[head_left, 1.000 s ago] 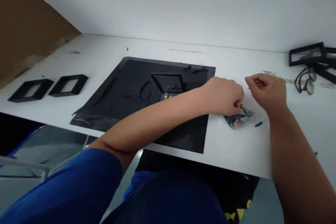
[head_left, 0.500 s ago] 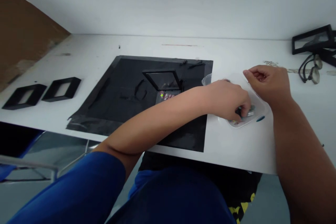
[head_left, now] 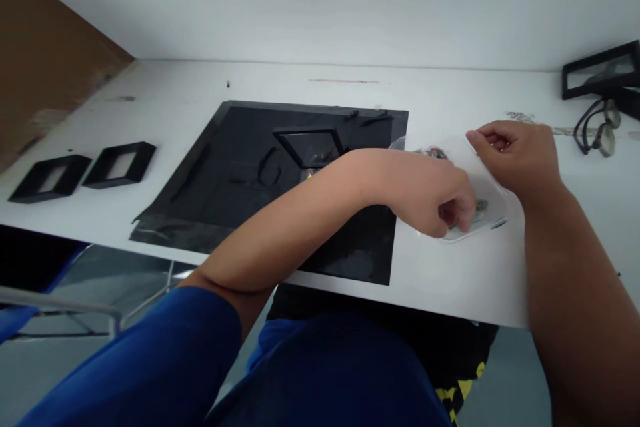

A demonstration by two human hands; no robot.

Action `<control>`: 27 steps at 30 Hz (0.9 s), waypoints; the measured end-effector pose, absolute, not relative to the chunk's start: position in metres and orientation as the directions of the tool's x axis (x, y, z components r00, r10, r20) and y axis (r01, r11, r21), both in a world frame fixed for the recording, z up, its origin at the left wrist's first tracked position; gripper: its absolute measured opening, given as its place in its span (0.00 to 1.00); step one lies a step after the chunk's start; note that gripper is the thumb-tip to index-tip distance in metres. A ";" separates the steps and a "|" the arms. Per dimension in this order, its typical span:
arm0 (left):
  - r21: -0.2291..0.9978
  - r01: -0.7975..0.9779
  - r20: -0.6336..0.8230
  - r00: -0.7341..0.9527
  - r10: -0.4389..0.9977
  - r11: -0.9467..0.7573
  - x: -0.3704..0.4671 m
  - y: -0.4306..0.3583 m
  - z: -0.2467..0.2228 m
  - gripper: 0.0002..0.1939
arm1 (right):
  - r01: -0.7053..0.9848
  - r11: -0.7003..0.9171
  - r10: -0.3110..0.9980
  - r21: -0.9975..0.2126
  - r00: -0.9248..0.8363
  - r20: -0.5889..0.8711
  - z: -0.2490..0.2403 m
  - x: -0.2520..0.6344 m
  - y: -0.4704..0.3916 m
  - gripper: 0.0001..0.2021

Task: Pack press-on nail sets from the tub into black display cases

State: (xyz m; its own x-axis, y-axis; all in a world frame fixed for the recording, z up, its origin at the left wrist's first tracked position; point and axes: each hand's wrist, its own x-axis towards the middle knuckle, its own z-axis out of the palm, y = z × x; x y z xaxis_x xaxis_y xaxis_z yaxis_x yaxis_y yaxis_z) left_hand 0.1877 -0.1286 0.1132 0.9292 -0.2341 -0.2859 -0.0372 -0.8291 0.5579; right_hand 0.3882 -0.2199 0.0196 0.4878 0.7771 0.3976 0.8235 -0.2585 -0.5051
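Note:
A clear plastic container (head_left: 501, 203) with small colourful pieces (head_left: 481, 205) in it lies on the white table, right of the black mat. My left hand (head_left: 433, 193) reaches into its near side with curled fingers; what they hold, if anything, is hidden. At the container's far right edge, my right hand (head_left: 523, 157) is closed, thumb and finger pinched on its rim. On the mat, a small black case with a raised, framed lid (head_left: 310, 148) stands partly behind my left forearm.
Two black frames (head_left: 120, 165) lie at the left of the white table (head_left: 450, 287). The black mat (head_left: 240, 167) covers its middle. Glasses (head_left: 597, 128) and another black frame (head_left: 600, 70) are at the far right. A metal chair rail (head_left: 60, 300) shows at lower left.
My left hand has shifted slightly within the container, and its forearm now hides more of the small case. My right hand stays at the rim. The whole view has shifted a little.

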 end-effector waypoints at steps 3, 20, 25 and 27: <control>0.533 -0.036 -0.347 0.902 -0.257 -0.845 0.187 -0.129 0.111 0.17 | 0.816 -0.258 0.784 -0.517 0.490 0.381 0.019 0.388 -0.220 0.12; 0.634 -0.020 -0.146 0.979 -0.146 -0.773 0.166 -0.113 0.136 0.26 | 0.790 -0.310 0.808 -0.530 0.512 0.291 0.018 0.386 -0.221 0.14; 0.701 -0.132 0.000 0.983 -0.186 -0.701 0.155 -0.112 0.148 0.22 | 0.768 -0.346 0.822 -0.540 0.525 0.221 0.028 0.379 -0.224 0.15; 0.708 -0.164 0.029 0.979 -0.204 -0.687 0.153 -0.114 0.150 0.20 | 0.762 -0.361 0.824 -0.537 0.530 0.198 0.032 0.377 -0.225 0.15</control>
State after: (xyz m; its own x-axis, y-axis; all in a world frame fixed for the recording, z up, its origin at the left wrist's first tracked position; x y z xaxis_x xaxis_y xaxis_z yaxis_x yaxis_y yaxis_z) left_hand 0.1530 -0.1143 0.1505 0.9786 -0.2036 0.0294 -0.1642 -0.6867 0.7081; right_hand 0.3772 -0.2247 0.0324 0.5304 0.8242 0.1985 0.7624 -0.3615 -0.5367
